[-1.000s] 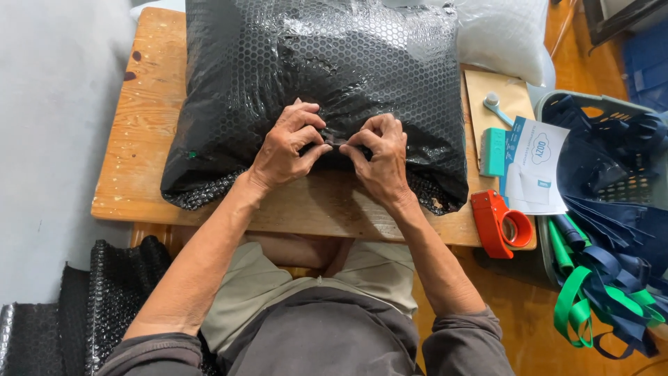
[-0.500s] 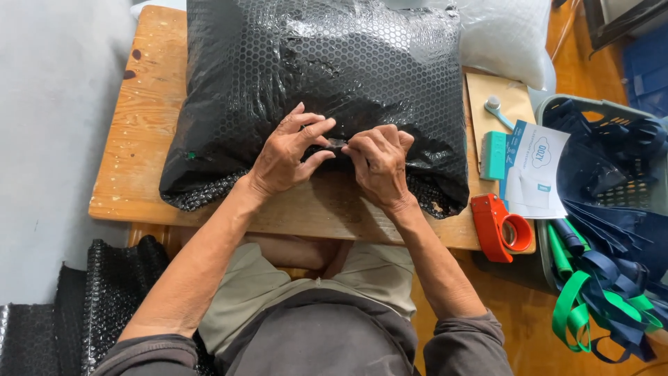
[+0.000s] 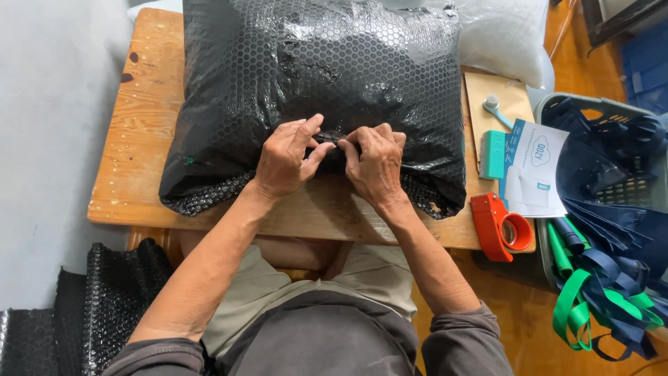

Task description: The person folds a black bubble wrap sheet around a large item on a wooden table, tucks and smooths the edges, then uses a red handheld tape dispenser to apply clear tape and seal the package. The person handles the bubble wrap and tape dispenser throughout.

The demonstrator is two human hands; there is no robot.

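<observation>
A bulky parcel wrapped in black bubble wrap [image 3: 320, 76] lies on a small wooden table [image 3: 139, 139]. My left hand [image 3: 287, 160] and my right hand [image 3: 376, 167] rest side by side on the parcel's near face. Both pinch the wrap at the same spot, thumbs and fingertips almost touching each other. The near edge of the wrap hangs loose under my wrists.
A red tape dispenser [image 3: 497, 226] sits at the table's near right corner. Beside it lie a teal block [image 3: 492, 154], a brown envelope [image 3: 497, 97] and white papers [image 3: 539, 170]. A grey basket [image 3: 612, 111] holds dark blue and green straps [image 3: 584, 306]. More black bubble wrap [image 3: 104, 299] lies at lower left.
Both hands have shifted slightly away from me up the parcel's face and stay pinched on the wrap. The parcel has not moved.
</observation>
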